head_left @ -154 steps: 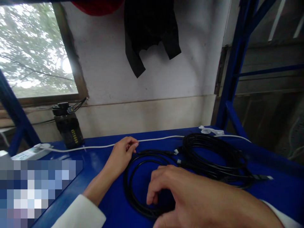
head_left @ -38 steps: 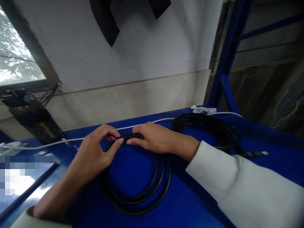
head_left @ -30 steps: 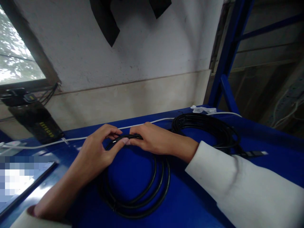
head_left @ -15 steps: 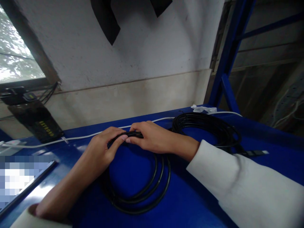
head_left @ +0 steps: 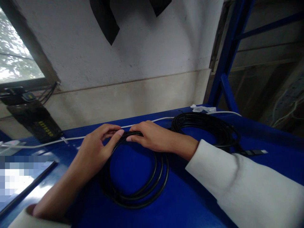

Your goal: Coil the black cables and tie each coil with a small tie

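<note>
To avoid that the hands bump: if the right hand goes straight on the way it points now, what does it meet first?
The right hand, gripping the black cable coil, would most likely meet the left hand first, near its thumb tip, across a small gap; exact depth is unclear here.

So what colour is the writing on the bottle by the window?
The writing is yellow; it shows best in the head view.
</note>
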Demonstrator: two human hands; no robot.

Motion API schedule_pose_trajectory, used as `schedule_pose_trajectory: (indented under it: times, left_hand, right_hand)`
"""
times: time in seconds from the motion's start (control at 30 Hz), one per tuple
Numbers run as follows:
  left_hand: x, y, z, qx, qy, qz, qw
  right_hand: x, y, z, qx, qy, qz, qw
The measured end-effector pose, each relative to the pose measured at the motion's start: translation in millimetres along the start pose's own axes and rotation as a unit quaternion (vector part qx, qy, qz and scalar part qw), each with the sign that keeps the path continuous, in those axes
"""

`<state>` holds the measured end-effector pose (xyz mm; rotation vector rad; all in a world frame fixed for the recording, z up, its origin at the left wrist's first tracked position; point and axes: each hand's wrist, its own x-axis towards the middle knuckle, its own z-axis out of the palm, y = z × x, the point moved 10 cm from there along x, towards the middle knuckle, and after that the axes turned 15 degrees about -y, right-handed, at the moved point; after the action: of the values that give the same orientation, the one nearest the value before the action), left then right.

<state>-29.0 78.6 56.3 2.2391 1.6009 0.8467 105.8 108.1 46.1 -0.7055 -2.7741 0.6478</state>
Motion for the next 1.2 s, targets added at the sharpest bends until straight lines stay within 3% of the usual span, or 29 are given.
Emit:
schedule_pose_trajectory:
  times: [0.13,0.27,0.47,0.57,0.73,0.93,1.2]
  left_hand:
    - [-3.9,-6.2,-12.2,-0.045,0.041,-0.028,0.998]
    - [-3.8,-9.3,-11.5,-0.086,0.040,-0.045,0.995]
    - [5.2,-14.2,2.1,-0.102,-0.010,-0.021,0.995]
    - [12.5,-23.0,9.5,-0.124,-0.042,-0.014,0.991]
    - [23.7,-34.3,29.5,-0.240,-0.141,-0.021,0.960]
    - [28.3,-24.2,41.8,-0.212,-0.230,0.006,0.950]
    - [26.3,-26.4,29.1,-0.144,-0.183,0.074,0.970]
  right_hand:
    - [-1.8,0.4,1.2,0.007,-0.011,0.018,1.000]
    - [-3.0,-1.6,1.3,-0.001,-0.008,0.012,1.000]
    - [-1.9,0.6,4.3,0.000,-0.004,-0.002,1.000]
    - [-3.6,-9.0,0.0,-0.007,0.010,-0.046,0.999]
    - [-11.8,-24.5,-16.9,-0.006,0.054,-0.090,0.994]
    - [-13.9,-22.5,-17.5,-0.032,0.037,-0.080,0.996]
    - [-13.2,-23.4,-15.5,-0.046,0.032,-0.068,0.996]
